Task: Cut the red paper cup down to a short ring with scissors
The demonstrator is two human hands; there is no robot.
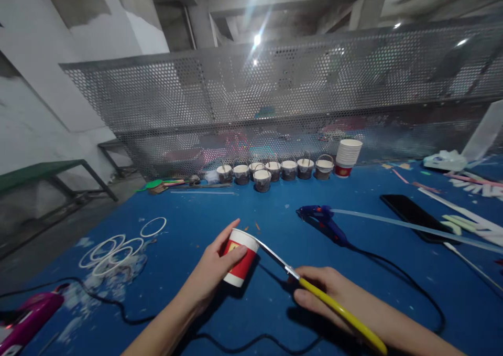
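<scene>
My left hand (216, 264) is wrapped round a red and white paper cup (246, 261), with the thumb across its front and a finger near the rim. The cup tilts slightly above the blue table. In my right hand (328, 293) is a tool with long yellow handles (341, 314) and slim metal blades (275, 255), which looks like a pair of scissors. Its blade tip meets the cup's rim on the right side. Whether the blades have cut into the rim I cannot tell.
A blue glue gun (324, 222) with a long glue stick lies right of centre, beside a black phone (412, 217). White rings (113, 254) lie left, near a magenta tool (31, 319). Small buckets (262, 180) and stacked paper cups (348, 154) line the back. Cables cross the front.
</scene>
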